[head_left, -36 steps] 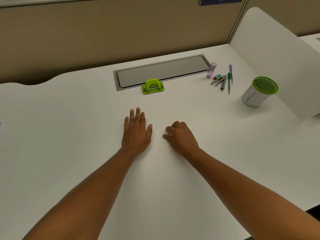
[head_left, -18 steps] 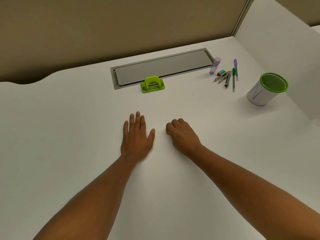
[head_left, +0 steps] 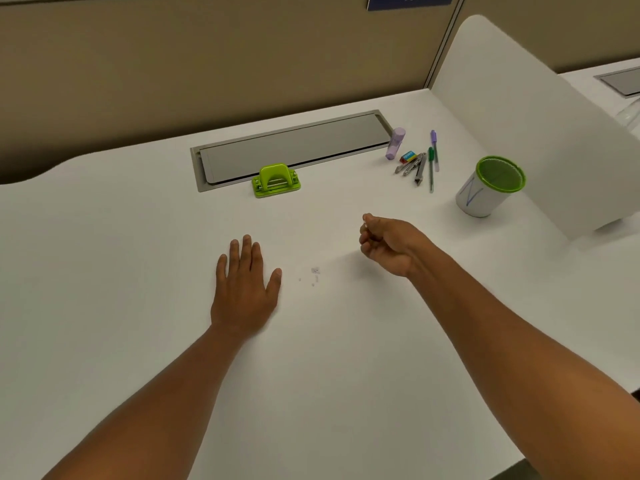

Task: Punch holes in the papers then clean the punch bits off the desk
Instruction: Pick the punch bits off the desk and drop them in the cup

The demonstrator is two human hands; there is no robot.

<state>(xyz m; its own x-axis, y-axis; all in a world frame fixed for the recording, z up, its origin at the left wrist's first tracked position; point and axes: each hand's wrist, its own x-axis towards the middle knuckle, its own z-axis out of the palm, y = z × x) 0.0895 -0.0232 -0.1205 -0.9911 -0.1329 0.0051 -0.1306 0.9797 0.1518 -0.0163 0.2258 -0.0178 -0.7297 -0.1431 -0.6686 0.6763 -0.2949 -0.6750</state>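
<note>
Two bare hands are working over a white desk (head_left: 104,254) right now. The left hand (head_left: 244,289) is lying palm-down and flat on the desk, fingers straight and close together, thumb sticking out a bit to the side, gripping nothing. The right hand (head_left: 388,245) is hovering just above the surface, curled up, with its fingertips (head_left: 366,220) pinched together on what looks like a tiny white bit, though it's too small to be sure.

A little scatter of white punch bits (head_left: 314,274) is sitting on the desk between the two hands, closer to the left thumb, not touching either hand.

The green hole punch (head_left: 276,180) is sitting farther back, right against the front edge of a grey recessed panel (head_left: 294,147). Off to the right there's a lilac glue stick (head_left: 396,143) standing upright, a small eraser (head_left: 408,156), some metal clips (head_left: 412,168), and a green pen (head_left: 431,169) lying beside a purple pen (head_left: 434,150). A white cup with a green rim (head_left: 490,187) is standing near a white divider (head_left: 540,126).
</note>
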